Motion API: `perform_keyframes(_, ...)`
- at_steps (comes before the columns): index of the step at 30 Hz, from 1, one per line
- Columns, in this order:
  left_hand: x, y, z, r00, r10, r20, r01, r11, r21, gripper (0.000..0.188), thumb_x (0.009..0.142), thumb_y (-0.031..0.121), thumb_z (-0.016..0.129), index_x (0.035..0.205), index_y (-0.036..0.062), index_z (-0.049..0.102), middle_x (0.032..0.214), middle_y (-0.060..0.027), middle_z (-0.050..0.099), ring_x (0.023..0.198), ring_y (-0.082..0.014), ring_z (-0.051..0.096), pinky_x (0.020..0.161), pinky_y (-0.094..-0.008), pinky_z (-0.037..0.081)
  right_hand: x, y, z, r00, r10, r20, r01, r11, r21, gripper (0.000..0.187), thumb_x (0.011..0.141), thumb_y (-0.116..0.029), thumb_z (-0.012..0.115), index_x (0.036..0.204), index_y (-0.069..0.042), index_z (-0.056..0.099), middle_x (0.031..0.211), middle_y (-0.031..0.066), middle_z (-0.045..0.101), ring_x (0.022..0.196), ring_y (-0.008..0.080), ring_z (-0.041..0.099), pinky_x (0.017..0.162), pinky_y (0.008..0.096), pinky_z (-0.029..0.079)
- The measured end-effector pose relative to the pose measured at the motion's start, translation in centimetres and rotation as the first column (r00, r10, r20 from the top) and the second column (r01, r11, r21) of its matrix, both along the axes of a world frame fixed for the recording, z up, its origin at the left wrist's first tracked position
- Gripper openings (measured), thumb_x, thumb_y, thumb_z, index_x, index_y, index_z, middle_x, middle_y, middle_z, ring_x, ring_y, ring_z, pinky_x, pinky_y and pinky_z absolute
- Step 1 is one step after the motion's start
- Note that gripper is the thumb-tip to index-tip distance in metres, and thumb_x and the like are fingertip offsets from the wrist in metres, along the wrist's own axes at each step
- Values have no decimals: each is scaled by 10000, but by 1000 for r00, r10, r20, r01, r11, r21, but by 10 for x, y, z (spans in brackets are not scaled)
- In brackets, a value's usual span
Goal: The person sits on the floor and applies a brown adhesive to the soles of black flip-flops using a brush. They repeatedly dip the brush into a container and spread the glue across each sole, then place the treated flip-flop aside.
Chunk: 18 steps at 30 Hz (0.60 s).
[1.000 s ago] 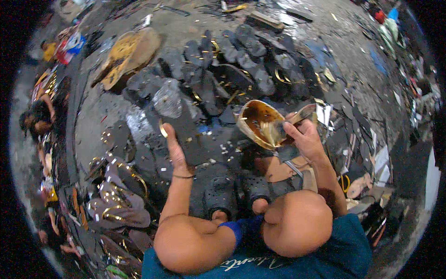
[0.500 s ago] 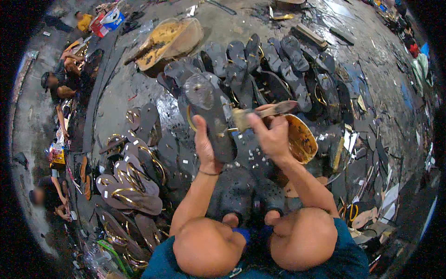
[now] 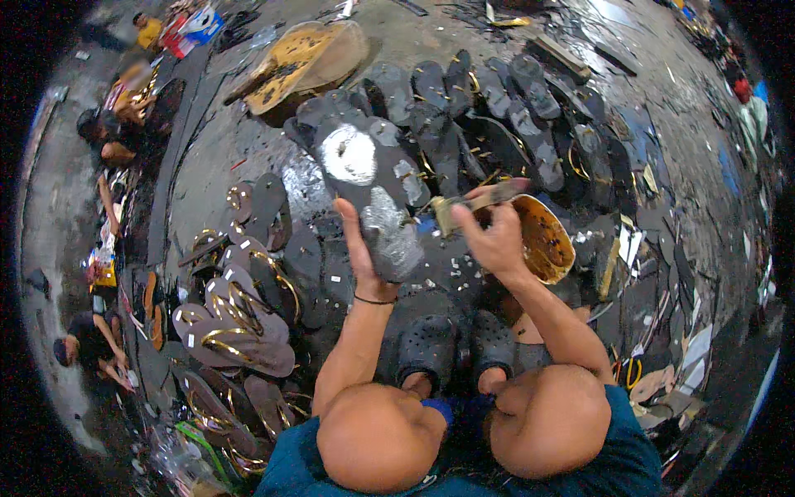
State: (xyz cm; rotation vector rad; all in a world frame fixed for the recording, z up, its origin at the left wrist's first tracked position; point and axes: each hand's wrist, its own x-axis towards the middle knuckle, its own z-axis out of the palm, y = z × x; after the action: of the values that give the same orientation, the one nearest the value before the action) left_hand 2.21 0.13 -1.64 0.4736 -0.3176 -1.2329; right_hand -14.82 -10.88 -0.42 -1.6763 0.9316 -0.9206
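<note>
My left hand (image 3: 368, 269) is closed around the heel end of a dark flip-flop (image 3: 391, 240), held up with its underside facing me. Wet, shiny coating covers the heel, and the front part glares white with reflected light. In my right hand (image 3: 494, 240) is a flat brush (image 3: 507, 193), gripped between thumb and fingers. Its pale bristles point left, just off the flip-flop's right edge. Below and right of the brush, partly behind my right hand, sits a yellowish glue-stained container (image 3: 546, 240).
Rows of dark soles (image 3: 534, 91) lie beyond my hands. Flip-flops with gold straps (image 3: 236, 331) are piled at left. A larger stained container (image 3: 306, 62) stands farther off. Scraps (image 3: 654, 381) litter the right. Other people (image 3: 95, 335) sit along the left.
The brush has come away from the flip-flop's right edge. Shiny wet coating now covers the heel, which looked dark before. The flip-flop has tilted, and its front now reflects bright light.
</note>
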Motion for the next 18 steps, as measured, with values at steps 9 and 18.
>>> perform_keyframes(9, 70, 38, -53, 928, 343, -145, -280, 899, 336, 449, 989, 422, 432, 1185, 42, 568, 1091, -132, 657, 969, -294, 649, 873, -429, 524, 7, 44, 3, 976, 205, 81, -220, 918, 329, 299, 812, -173, 752, 1000, -18, 578, 857, 45, 633, 785, 132, 584, 728, 304, 485)
perform_keyframes(18, 217, 4, -89, 713, 485, 507, -687, 338, 643, 546, 884, 469, 593, 1264, 83, 521, 1193, -150, 602, 1229, -360, 485, 1007, -513, 416, -57, 24, -47, 997, 48, -53, -29, 949, 314, 279, 857, -181, 714, 1035, -17, 574, 949, 61, 602, 900, 151, 562, 806, 308, 462)
